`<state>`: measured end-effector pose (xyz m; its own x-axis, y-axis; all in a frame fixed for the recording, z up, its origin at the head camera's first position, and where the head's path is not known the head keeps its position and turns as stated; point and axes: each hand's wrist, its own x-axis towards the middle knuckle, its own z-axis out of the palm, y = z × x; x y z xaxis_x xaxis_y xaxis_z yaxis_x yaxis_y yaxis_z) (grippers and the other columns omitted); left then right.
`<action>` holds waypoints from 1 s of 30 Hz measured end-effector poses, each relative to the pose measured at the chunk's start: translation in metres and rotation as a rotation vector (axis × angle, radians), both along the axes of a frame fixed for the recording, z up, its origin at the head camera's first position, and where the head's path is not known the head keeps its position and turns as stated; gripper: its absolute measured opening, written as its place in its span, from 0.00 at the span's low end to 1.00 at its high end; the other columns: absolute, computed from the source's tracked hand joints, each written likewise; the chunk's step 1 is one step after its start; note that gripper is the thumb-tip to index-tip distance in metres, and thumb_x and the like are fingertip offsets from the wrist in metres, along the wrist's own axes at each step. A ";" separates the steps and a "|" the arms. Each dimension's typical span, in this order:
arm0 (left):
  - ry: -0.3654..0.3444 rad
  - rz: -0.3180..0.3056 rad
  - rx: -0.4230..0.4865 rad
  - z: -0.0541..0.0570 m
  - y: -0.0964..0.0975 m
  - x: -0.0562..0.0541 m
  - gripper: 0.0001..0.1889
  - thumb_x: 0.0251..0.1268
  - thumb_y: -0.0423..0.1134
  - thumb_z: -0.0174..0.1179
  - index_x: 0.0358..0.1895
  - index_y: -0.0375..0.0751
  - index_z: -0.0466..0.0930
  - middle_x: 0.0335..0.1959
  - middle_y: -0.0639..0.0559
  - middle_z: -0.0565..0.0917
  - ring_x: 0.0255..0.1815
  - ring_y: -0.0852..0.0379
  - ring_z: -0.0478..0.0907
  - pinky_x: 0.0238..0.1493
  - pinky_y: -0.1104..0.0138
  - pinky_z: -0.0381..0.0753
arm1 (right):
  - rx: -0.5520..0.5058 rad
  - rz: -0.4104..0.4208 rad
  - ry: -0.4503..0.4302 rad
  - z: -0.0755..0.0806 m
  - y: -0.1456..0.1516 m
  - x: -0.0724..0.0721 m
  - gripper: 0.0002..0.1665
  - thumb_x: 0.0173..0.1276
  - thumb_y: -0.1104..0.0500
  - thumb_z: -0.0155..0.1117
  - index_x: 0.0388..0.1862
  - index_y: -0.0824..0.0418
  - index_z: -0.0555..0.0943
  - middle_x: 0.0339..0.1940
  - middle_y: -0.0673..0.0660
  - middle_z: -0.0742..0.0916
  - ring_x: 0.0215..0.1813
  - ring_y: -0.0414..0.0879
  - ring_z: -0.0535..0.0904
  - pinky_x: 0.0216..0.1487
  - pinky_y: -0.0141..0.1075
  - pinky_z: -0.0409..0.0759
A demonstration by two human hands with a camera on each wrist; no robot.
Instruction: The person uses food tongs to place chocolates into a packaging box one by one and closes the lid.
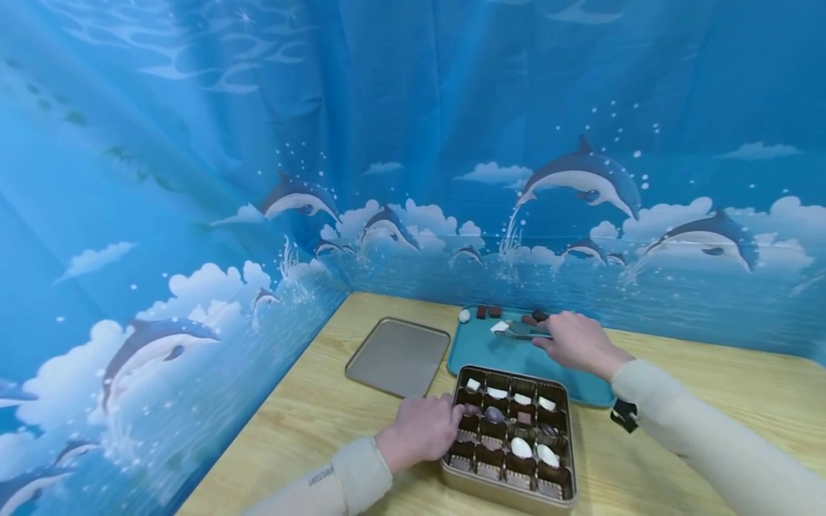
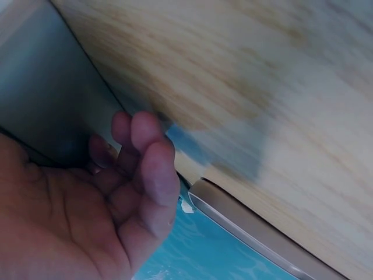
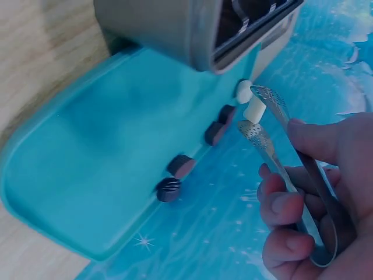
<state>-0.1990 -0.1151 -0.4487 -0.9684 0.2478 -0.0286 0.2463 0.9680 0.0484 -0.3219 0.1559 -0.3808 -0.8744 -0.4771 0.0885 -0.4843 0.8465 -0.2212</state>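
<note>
My right hand [image 1: 577, 344] grips metal tongs [image 3: 280, 151] above the far part of the teal tray [image 1: 574, 380]. A white chocolate [image 3: 254, 109] sits between the perforated tong tips. My left hand [image 1: 422, 430] holds the left rim of a deep square tin box [image 1: 510, 494], a fingertip showing over its edge. In the left wrist view its other fingers [image 2: 154, 172] are loosely curled beside the metal wall. Inside the box, a brown divided insert holds white and dark chocolates, among them a white egg-shaped one [image 1: 520, 448]; several front compartments show bare bottoms.
On the tray lie a round white chocolate [image 1: 464, 315], dark square chocolates [image 1: 494, 312] and a striped dark chocolate [image 3: 168, 189]. A flat square metal lid [image 1: 400, 358] rests on the wooden table [image 1: 310, 401] left of the tray. A blue dolphin-print curtain [image 1: 413, 143] stands behind.
</note>
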 end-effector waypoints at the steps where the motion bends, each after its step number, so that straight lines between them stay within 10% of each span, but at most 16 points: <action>1: -0.003 0.001 -0.002 0.000 0.000 0.000 0.25 0.82 0.56 0.36 0.38 0.44 0.78 0.22 0.52 0.75 0.24 0.55 0.75 0.25 0.60 0.76 | -0.005 0.006 -0.004 0.003 0.001 0.004 0.21 0.74 0.51 0.63 0.55 0.66 0.85 0.07 0.48 0.71 0.10 0.39 0.60 0.16 0.32 0.61; 10: 0.002 -0.004 0.005 0.001 0.000 -0.001 0.26 0.83 0.55 0.35 0.37 0.43 0.79 0.22 0.51 0.75 0.24 0.54 0.75 0.26 0.59 0.77 | -0.005 0.082 0.048 0.025 0.009 0.050 0.20 0.73 0.52 0.64 0.56 0.64 0.84 0.12 0.46 0.76 0.12 0.38 0.66 0.21 0.34 0.66; 18: -0.018 -0.003 0.017 0.000 -0.002 -0.002 0.26 0.82 0.56 0.35 0.39 0.43 0.79 0.21 0.53 0.74 0.22 0.56 0.73 0.25 0.60 0.77 | -0.026 0.151 0.111 0.034 0.013 0.091 0.20 0.70 0.51 0.67 0.55 0.61 0.85 0.41 0.55 0.91 0.19 0.31 0.73 0.24 0.33 0.75; 24: -0.021 -0.001 0.021 -0.002 -0.002 -0.003 0.27 0.82 0.56 0.34 0.42 0.42 0.81 0.22 0.52 0.76 0.24 0.55 0.75 0.26 0.60 0.77 | -0.023 0.193 0.122 0.031 0.016 0.118 0.20 0.68 0.49 0.69 0.53 0.60 0.86 0.45 0.55 0.91 0.40 0.46 0.88 0.43 0.46 0.87; 30: -0.018 0.000 0.028 -0.001 -0.002 -0.004 0.27 0.82 0.56 0.34 0.43 0.42 0.81 0.23 0.52 0.76 0.25 0.55 0.75 0.29 0.58 0.78 | -0.015 0.225 0.093 0.024 0.016 0.135 0.21 0.67 0.48 0.70 0.52 0.60 0.87 0.43 0.53 0.91 0.36 0.41 0.87 0.39 0.41 0.86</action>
<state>-0.2031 -0.1169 -0.4494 -0.9677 0.2490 -0.0396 0.2454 0.9662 0.0797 -0.1865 0.1720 -0.3567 -0.7338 -0.6573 0.1716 -0.6793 0.7118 -0.1784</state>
